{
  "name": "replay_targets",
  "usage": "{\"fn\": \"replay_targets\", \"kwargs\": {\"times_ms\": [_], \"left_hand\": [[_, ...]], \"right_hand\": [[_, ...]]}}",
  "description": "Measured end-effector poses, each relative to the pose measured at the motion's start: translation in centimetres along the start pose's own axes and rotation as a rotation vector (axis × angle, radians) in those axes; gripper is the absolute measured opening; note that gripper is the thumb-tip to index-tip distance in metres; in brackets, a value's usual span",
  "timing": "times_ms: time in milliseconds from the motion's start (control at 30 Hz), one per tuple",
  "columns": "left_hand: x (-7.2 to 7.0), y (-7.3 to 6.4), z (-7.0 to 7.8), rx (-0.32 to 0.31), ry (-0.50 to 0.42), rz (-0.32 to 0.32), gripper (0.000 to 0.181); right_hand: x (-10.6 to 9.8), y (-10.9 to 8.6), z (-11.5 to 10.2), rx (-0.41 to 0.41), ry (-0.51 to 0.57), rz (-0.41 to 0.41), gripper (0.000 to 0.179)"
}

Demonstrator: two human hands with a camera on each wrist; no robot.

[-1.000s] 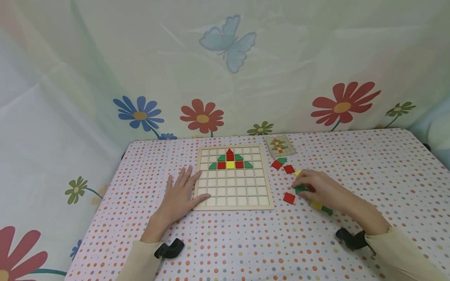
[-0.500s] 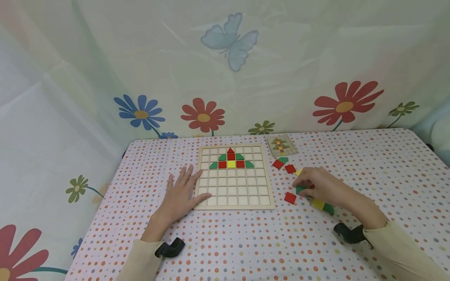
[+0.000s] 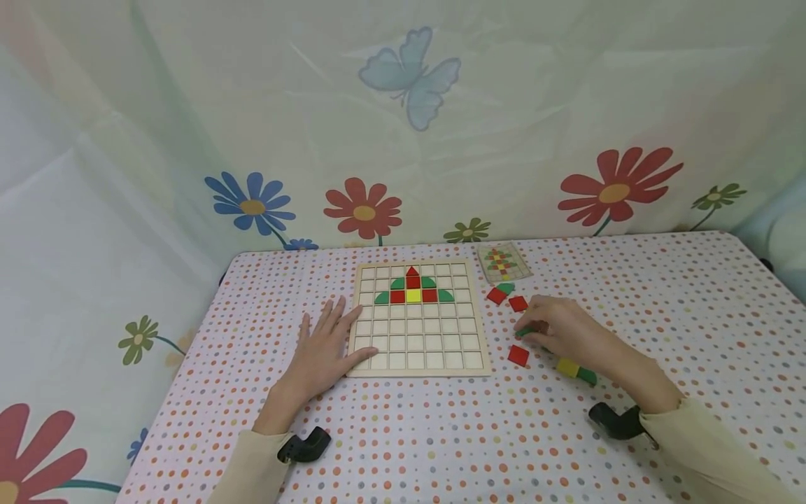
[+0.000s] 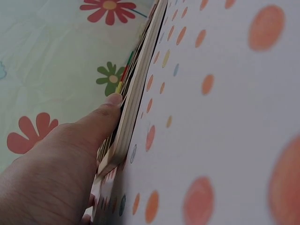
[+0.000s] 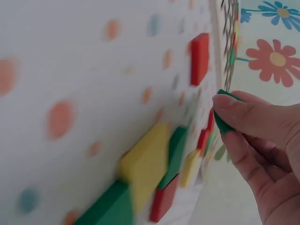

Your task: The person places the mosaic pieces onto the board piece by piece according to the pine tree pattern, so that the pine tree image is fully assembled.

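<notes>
My left hand (image 3: 322,352) lies spread on the left edge of a wooden grid board (image 3: 415,373), its thumb over the lower left corner. Toward the board's top, red, green and yellow tiles form a stepped peak, with a red triangle (image 3: 412,271) at the tip. Right of the board, my right hand (image 3: 569,332) pinches a green tile (image 5: 222,117) between thumb and fingers, lifted off the table in the right wrist view. Below that hand lie loose tiles, among them a yellow tile (image 5: 146,164) and a green one (image 5: 174,154). The palm hides some of them in the head view.
A pattern card (image 3: 504,262) with a tree-like figure lies behind the loose tiles. A red square (image 3: 518,355) sits near the board's right edge, and two more red tiles (image 3: 497,296) lie farther back. A flowered cloth hangs behind the dotted table.
My right hand has picked up the green tile from the loose pieces and moved slightly left with it. My left hand stays in place on the board.
</notes>
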State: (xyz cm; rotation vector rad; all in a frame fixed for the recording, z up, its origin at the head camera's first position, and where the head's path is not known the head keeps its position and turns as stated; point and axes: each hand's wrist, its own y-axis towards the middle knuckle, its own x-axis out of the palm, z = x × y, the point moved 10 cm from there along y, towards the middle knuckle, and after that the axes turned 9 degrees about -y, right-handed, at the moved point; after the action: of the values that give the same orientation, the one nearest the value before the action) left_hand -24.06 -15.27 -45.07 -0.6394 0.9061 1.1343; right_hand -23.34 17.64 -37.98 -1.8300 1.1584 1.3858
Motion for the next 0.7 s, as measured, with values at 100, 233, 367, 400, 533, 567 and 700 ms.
{"fn": "replay_targets", "kwargs": {"times_ms": [100,233,367,400,533,567,700], "left_hand": [[0.0,0.0,0.1,0.003,0.000,0.003,0.090],[0.2,0.0,0.0,-0.006,0.003,-0.011,0.091],[0.3,0.1,0.0,-0.010,-0.002,-0.019,0.090],[0.3,0.1,0.0,-0.008,-0.005,-0.020,0.090],[0.3,0.2,0.1,-0.004,-0.001,-0.019,0.090],[0.3,0.2,0.1,-0.006,0.004,-0.019,0.090],[0.2,0.2,-0.1,-0.013,0.015,-0.013,0.089]], "right_hand": [[-0.1,0.8,-1.3,-0.038,0.037,0.013,0.020],[0.5,2.4,-3.6,-0.114,0.100,-0.011,0.023],[1.7,4.5,-5.7,-0.179,0.152,-0.045,0.016],[2.0,5.1,-6.1,-0.186,0.157,-0.052,0.014],[2.2,7.5,-7.7,-0.194,0.189,-0.051,0.010],[2.2,8.2,-8.1,-0.188,0.201,-0.049,0.010],[2.3,10.6,-9.2,-0.169,0.277,-0.031,0.010]]}}
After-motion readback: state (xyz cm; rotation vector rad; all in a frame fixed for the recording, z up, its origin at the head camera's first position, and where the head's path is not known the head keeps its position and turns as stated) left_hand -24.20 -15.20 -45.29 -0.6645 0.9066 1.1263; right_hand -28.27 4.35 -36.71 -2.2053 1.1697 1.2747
